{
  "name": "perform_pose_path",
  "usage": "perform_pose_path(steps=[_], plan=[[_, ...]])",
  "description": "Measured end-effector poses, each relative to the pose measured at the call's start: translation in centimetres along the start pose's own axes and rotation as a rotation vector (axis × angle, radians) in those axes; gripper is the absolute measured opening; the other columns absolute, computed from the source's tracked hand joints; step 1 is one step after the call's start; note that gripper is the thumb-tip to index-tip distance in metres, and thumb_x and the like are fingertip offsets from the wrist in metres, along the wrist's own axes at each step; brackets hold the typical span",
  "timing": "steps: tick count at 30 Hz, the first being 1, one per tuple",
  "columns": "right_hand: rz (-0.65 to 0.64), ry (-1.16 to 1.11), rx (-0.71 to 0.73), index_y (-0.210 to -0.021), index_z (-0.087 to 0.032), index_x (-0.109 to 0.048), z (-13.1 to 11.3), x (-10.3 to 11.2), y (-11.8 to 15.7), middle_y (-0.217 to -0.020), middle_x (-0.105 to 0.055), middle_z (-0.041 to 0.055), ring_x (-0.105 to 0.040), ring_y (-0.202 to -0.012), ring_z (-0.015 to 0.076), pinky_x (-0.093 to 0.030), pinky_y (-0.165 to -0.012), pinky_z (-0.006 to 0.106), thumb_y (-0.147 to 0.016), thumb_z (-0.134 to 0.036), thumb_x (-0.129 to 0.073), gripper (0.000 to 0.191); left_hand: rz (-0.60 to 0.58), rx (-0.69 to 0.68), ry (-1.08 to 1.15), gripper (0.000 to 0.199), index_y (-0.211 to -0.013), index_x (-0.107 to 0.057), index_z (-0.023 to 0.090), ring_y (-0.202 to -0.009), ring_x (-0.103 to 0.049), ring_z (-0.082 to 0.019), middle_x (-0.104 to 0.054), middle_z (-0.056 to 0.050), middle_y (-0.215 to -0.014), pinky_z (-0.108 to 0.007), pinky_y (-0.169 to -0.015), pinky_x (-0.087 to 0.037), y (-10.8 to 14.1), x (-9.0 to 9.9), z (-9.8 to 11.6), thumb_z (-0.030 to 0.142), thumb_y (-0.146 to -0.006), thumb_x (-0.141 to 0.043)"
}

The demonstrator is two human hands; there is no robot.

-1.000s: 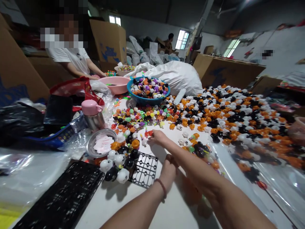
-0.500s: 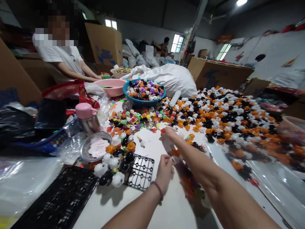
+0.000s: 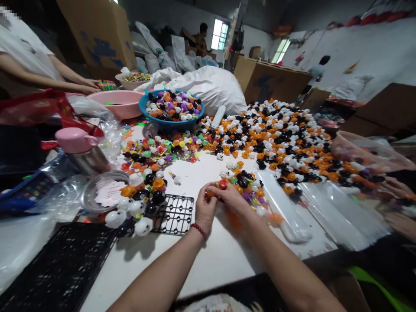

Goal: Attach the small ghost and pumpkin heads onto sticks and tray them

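Over the white table (image 3: 201,268) my hands meet, fingertips together. My right hand (image 3: 231,198) is closed on a small red toy head (image 3: 223,184), which pokes up past its fingers. My left hand (image 3: 205,208), wearing a dark red beaded bracelet, is closed in a pinch; what sits in its fingers is hidden. Left of it lies a black plastic grid (image 3: 177,214). Plastic toy heads (image 3: 143,208) in white, black and orange are grouped over the grid's left side. Beside my right hand is a pile of small toys (image 3: 248,186), some with purple and yellow parts.
A large heap of toy heads (image 3: 276,134) covers the back right. Behind are a blue basket (image 3: 172,125) and pink basin (image 3: 121,108). Clear plastic bags (image 3: 286,212) lie at right, a pink-lidded flask (image 3: 76,141) at left. Other people's hands (image 3: 399,190) show at the right edge.
My right hand has come back from the far pile with the red toy head, to my left hand. The view has shifted, so the table's things sit further left.
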State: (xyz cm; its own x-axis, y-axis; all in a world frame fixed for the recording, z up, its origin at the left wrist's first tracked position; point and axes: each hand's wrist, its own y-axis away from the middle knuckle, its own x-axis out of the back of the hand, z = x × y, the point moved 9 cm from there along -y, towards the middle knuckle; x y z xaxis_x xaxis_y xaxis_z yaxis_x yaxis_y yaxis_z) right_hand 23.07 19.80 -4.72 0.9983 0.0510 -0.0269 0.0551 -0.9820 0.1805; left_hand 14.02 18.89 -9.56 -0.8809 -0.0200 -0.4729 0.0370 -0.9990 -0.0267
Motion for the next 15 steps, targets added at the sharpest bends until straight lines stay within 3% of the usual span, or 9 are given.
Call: perform_pose_path(steps=[2,5,10,15], plan=[[0.083,-0.130,-0.010,-0.079,-0.017,-0.067,0.2,1.4,1.2,-0.067,-0.064,-0.0009,-0.053,-0.058,0.0111,-0.042,-0.056,0.023,-0.063,-0.053,-0.084,0.043,0.019,0.055,0.026,0.046,-0.120,-0.052,0.023,-0.082,-0.066,-0.011,-0.068,-0.004,-0.109,-0.023,-0.072,-0.054,0.1,0.1,-0.2,0.034,-0.080,-0.072],[0.185,-0.230,-0.055,-0.072,-0.018,-0.064,0.8,2.9,2.9,-0.062,-0.060,-0.0013,-0.050,-0.054,0.0105,-0.042,-0.053,0.024,-0.064,-0.060,-0.082,0.046,0.043,0.136,0.031,0.042,-0.110,-0.050,0.022,-0.054,-0.051,-0.005,-0.069,-0.001,-0.094,-0.017,-0.047,-0.040,0.1,0.3,-0.4,0.048,-0.083,-0.069],[0.293,-0.099,0.038,-0.067,-0.019,-0.066,0.4,4.4,4.8,-0.069,-0.064,0.0023,-0.058,-0.065,0.0147,-0.050,-0.066,0.029,-0.073,-0.070,-0.069,0.052,-0.043,0.205,0.141,0.036,-0.099,-0.053,0.019,-0.056,-0.050,-0.006,-0.069,-0.001,-0.085,-0.017,-0.053,-0.041,0.5,-0.7,-0.3,0.046,-0.082,-0.071],[0.457,-0.033,0.130,-0.073,-0.021,-0.071,-0.3,6.1,6.3,-0.079,-0.070,0.0036,-0.065,-0.076,0.0177,-0.055,-0.073,0.030,-0.076,-0.069,-0.068,0.048,-0.022,0.331,0.345,0.039,-0.092,-0.054,0.018,-0.070,-0.062,-0.009,-0.069,-0.001,-0.085,-0.020,-0.067,-0.048,0.9,-1.1,-1.1,0.029,-0.068,-0.083]])
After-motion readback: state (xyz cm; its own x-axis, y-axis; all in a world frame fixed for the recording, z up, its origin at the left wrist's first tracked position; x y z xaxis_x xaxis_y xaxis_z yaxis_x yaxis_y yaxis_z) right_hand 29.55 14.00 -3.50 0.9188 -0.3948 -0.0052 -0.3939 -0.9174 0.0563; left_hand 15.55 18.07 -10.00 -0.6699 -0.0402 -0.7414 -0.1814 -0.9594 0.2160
